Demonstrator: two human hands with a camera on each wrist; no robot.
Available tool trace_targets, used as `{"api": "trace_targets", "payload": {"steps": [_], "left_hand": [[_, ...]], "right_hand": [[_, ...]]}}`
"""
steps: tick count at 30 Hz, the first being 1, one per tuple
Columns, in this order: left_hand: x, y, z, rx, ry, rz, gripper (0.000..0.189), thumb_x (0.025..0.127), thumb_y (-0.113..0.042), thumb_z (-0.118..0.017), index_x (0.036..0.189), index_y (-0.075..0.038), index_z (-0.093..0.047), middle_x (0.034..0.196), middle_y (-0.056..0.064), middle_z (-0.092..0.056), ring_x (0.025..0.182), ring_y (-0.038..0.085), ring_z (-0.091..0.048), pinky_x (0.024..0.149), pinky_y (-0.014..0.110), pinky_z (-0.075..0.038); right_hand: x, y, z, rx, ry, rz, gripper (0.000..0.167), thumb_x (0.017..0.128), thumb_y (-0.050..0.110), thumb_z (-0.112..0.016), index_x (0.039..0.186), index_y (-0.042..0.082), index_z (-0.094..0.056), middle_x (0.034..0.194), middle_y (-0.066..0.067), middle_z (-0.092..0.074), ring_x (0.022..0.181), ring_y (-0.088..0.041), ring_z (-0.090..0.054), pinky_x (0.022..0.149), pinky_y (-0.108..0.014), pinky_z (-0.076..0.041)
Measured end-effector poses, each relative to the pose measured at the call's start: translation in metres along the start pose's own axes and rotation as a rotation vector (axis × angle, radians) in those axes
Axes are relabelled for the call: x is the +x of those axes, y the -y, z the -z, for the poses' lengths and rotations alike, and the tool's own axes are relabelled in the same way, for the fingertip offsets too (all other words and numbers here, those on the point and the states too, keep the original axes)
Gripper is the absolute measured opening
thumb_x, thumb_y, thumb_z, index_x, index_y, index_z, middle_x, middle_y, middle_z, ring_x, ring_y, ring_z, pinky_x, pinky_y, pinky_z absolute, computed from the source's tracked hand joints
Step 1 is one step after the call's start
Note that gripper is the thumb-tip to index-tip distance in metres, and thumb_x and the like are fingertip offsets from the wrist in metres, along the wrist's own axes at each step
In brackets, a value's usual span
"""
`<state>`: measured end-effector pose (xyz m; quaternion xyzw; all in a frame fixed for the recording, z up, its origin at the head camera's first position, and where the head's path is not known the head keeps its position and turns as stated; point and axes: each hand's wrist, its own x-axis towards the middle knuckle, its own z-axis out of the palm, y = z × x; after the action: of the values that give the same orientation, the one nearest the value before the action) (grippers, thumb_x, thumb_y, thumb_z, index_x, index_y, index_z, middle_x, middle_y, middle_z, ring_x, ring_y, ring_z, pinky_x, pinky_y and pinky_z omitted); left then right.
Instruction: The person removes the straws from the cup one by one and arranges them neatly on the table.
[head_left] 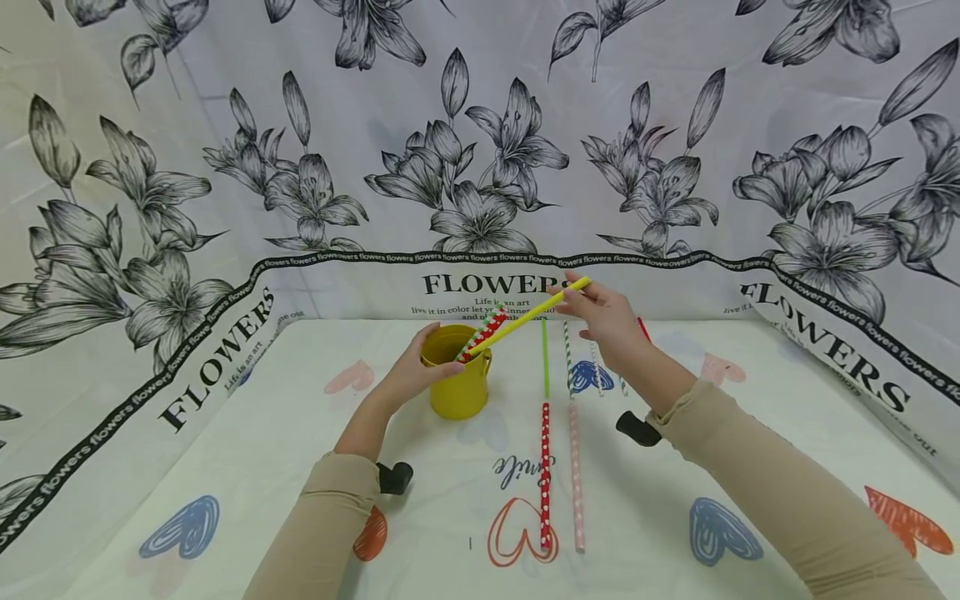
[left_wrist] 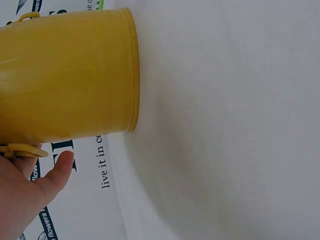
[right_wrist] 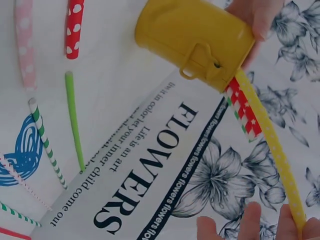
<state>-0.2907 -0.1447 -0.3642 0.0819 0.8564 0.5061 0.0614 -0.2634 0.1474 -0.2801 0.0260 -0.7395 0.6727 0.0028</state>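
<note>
A yellow bucket with small side loops stands upright on the cloth. My left hand holds it at the rim, thumb across the front edge; the left wrist view shows fingers beside one loop. Between the fingertips of my right hand is the upper end of a yellow straw with white dots. It slants down to the left, its lower end at the bucket's mouth. A red patterned straw and a green-and-white striped straw lean out of the bucket. Their lower ends are hidden inside.
Right of the bucket lie a red dotted straw, a pink dotted one, a plain green one and several thinner patterned straws. A flower-printed sheet hangs behind the table. Black pieces show by both wrists.
</note>
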Motion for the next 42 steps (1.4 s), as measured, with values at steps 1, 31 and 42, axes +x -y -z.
{"api": "trace_targets", "payload": {"steps": [1,31,42], "left_hand": [[0.0,0.0,0.0,-0.002,0.0,0.0,0.094,0.085,-0.041,-0.074,0.155,-0.021,-0.014,0.155,0.012,-0.028,0.14,0.034,-0.027,0.114,0.056,-0.021],[0.002,0.003,0.0,-0.017,0.016,-0.003,0.094,0.086,-0.041,-0.073,0.156,-0.021,-0.013,0.156,0.013,-0.026,0.142,0.036,-0.023,0.114,0.059,-0.018],[0.001,0.001,0.0,-0.016,0.004,-0.013,0.095,0.084,-0.041,-0.075,0.155,-0.021,-0.015,0.154,0.011,-0.029,0.14,0.034,-0.027,0.114,0.056,-0.022]], "right_hand": [[-0.001,0.001,0.003,0.012,-0.012,0.017,0.047,0.102,0.028,-0.052,0.148,0.023,-0.043,0.13,0.003,-0.062,0.121,-0.022,-0.055,0.105,-0.056,-0.035],[-0.01,-0.047,0.054,-0.135,-0.119,0.246,0.045,0.096,0.01,-0.062,0.139,0.001,-0.049,0.107,-0.006,-0.065,0.088,-0.003,-0.065,0.08,-0.018,-0.054],[-0.007,-0.07,0.08,-0.336,0.031,0.208,0.058,0.09,0.013,-0.071,0.142,0.004,-0.046,0.115,-0.017,-0.066,0.097,-0.012,-0.058,0.081,-0.015,-0.05]]}}
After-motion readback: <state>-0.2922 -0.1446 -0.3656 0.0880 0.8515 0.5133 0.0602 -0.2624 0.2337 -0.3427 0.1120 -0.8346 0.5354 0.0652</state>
